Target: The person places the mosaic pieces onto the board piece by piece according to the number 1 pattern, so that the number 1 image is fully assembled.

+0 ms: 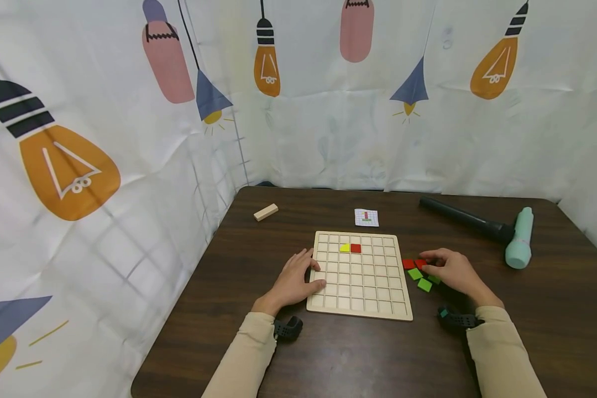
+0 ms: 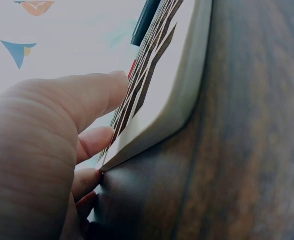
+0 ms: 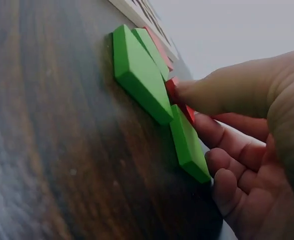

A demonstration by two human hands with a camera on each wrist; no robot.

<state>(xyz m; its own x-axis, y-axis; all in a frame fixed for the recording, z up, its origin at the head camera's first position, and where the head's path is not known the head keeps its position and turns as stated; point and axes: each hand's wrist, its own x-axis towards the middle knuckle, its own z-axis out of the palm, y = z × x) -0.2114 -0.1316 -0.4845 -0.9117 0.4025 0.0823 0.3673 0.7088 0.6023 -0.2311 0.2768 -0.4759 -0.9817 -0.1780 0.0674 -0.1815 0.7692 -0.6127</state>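
A pale wooden grid board [image 1: 358, 303] lies on the dark table. My left hand [image 1: 293, 281] rests on its left edge, thumb and fingertips touching the wood, fingers relaxed. In the grid's upper part a yellow piece [image 1: 345, 248] sits beside a red square tile [image 1: 355, 249]. Right of the board, my right hand [image 1: 450, 271] pinches a red tile [image 3: 189, 114] between thumb and fingers, low among loose tiles. Another red tile [image 1: 408, 264] lies by the board's right edge. Green tiles [image 1: 424, 285] lie close around the fingers, one partly hidden by the hand in the head view.
A small printed pattern card [image 1: 366, 218] lies behind the board. A wooden block [image 1: 266, 212] is at the back left. At the back right are a long black cylindrical object [image 1: 465, 218] and a mint-green bottle-like object [image 1: 519, 240]. A patterned curtain [image 1: 328, 138] hangs behind the table.
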